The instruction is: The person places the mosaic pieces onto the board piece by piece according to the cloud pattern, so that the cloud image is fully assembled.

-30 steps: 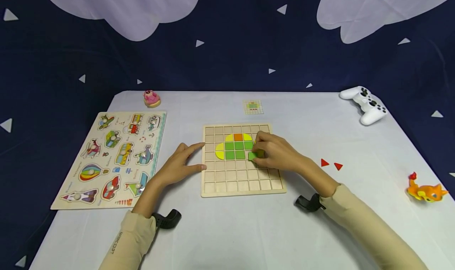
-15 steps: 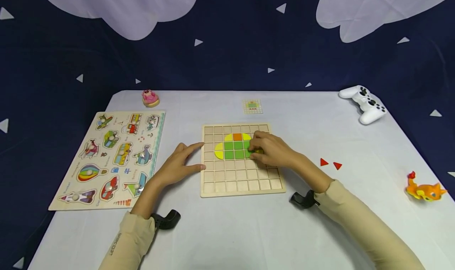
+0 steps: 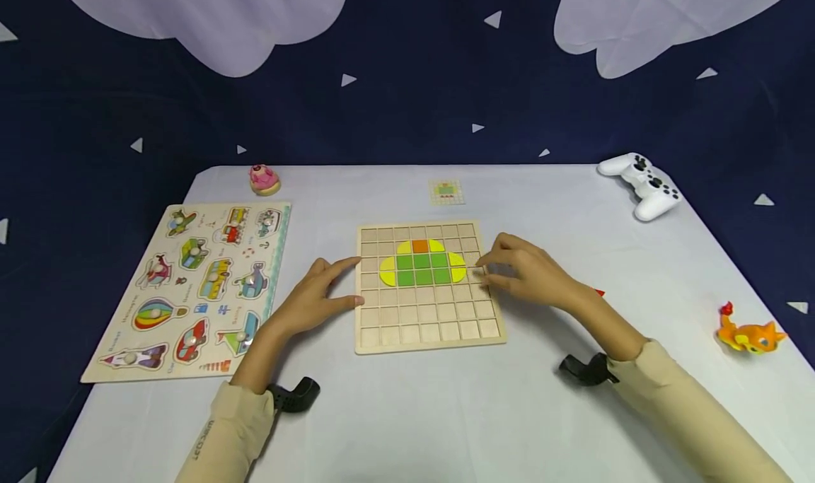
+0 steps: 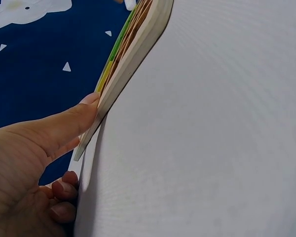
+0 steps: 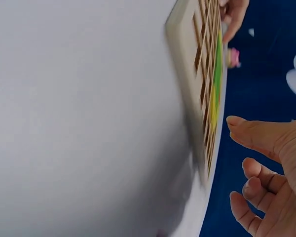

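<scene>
A wooden grid board [image 3: 426, 334] lies in the middle of the table in the head view. On it green squares [image 3: 422, 278] form a block, with an orange square [image 3: 420, 246] above and yellow rounded pieces [image 3: 388, 272] at the corners and sides. My left hand [image 3: 312, 298] touches the board's left edge with thumb and index finger stretched out; the left wrist view shows the thumb [image 4: 64, 126] against the rim. Just off the board's right side hovers my right hand [image 3: 531, 271], fingers loosely bent, holding nothing. A red triangle [image 3: 600, 292] is mostly hidden behind the right forearm.
A small pattern card [image 3: 446, 191] lies behind the board. To the left is a picture peg puzzle [image 3: 245, 246], with a pink toy [image 3: 264, 179] behind it. A white game controller [image 3: 643, 186] and an orange toy figure [image 3: 754, 336] lie at the right.
My right hand set a green square into the grid, let go and moved right, uncovering the yellow piece there. The left hand stays at the board's edge.
</scene>
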A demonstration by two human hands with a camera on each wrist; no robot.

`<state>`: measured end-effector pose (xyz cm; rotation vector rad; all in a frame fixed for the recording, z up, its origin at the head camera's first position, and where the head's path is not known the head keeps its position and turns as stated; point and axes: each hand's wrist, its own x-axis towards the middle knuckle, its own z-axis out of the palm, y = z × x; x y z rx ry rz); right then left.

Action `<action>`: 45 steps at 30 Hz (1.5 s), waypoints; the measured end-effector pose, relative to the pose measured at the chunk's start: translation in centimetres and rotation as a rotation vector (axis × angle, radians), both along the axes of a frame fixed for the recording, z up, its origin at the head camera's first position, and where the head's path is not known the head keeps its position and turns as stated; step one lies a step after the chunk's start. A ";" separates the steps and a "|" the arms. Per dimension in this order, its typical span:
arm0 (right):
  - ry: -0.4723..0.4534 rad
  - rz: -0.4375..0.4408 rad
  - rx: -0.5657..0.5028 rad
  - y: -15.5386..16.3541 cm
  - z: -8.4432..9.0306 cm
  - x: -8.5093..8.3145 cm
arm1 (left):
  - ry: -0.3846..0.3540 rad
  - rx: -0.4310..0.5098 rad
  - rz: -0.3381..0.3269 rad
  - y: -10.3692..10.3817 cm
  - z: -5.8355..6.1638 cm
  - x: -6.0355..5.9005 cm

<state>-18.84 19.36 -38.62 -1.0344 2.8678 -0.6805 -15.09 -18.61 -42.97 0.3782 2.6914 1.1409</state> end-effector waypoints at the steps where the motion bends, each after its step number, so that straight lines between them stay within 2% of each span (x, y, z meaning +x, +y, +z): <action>1: 0.003 -0.018 0.008 0.7 0.0 0.1 | 0.002 -0.001 0.001 -0.1 0.0 0.0; 9: 0.008 -0.122 0.045 5.2 -0.7 1.6 | -0.007 0.016 -0.003 -0.3 -0.1 0.0; 17: 0.089 -0.139 0.070 7.6 -1.2 2.6 | -0.012 0.022 0.002 -0.3 -0.2 0.0; 28: 0.219 -0.103 0.082 8.6 -2.0 2.9 | -0.008 0.020 0.000 -0.3 -0.1 0.0; 36: 0.214 -0.083 0.089 8.6 -1.9 2.9 | -0.003 0.013 -0.003 -0.2 -0.1 0.0; 45: 0.305 -0.004 0.052 8.6 -2.2 2.6 | -0.001 0.018 -0.003 -0.1 0.0 0.1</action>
